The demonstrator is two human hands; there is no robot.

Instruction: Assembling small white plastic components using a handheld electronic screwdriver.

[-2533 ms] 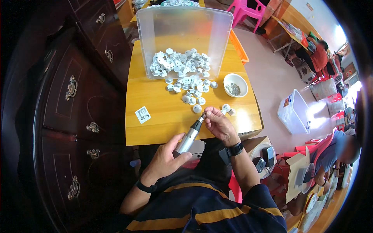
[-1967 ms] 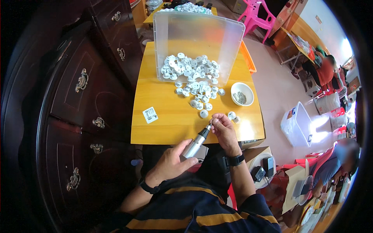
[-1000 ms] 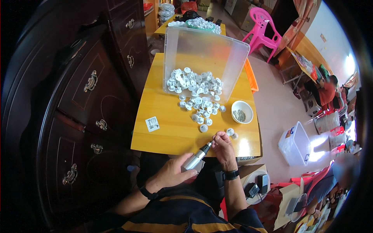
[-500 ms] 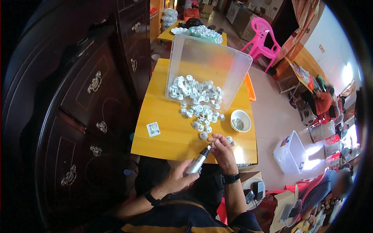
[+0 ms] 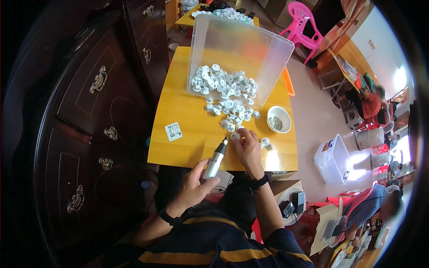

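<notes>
My left hand (image 5: 196,182) is wrapped round a silver and black electric screwdriver (image 5: 214,163), whose tip points up and away over the near edge of the table. Just right of that tip, my right hand (image 5: 249,149) pinches a round white plastic part (image 5: 235,136) at the table top. Beyond it lie several loose white parts (image 5: 229,107), spilling from a larger heap (image 5: 223,82) in a clear plastic bin (image 5: 243,42) tipped on its side. A white bowl (image 5: 286,129) of small metal pieces, probably screws, stands to the right.
A few white parts (image 5: 266,143) rest beside my right hand. A printed white card (image 5: 173,131) lies on the yellow table (image 5: 172,100). Dark cabinets (image 5: 89,134) flank the left. A pink chair (image 5: 301,27), another clear bin (image 5: 333,161) and seated people are to the right.
My right hand has moved forward from the screwdriver's tip to a white part on the table. My left hand has shifted left and forward with the screwdriver. The view has tilted slightly.
</notes>
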